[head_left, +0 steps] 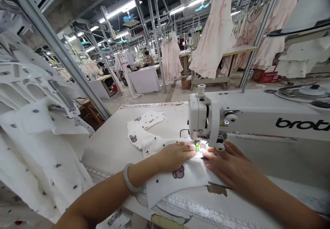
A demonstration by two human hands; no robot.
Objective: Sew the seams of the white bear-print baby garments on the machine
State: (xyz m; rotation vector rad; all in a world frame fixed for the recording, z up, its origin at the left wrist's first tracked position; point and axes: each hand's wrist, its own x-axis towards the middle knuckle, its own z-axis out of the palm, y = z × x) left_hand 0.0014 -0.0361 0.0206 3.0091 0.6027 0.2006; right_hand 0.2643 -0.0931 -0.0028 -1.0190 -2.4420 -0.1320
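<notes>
A white printed fabric piece (144, 136) lies on the sewing table (110, 143) and runs under the needle of a white sewing machine (232, 115). My left hand (175, 156) lies flat on the fabric just left of the needle, fingers stretched out; a pale bangle (128, 178) is on its wrist. My right hand (229, 165) presses flat on the fabric just right of and in front of the needle, fingers extended. Both hands rest on the cloth without gripping it.
A pile of the same printed fabric (43, 160) hangs at the left on a white frame. A measuring tape strip (185, 205) runs along the table's near edge. Pink garments (213, 33) hang overhead. Other workers (105, 72) sit at far tables.
</notes>
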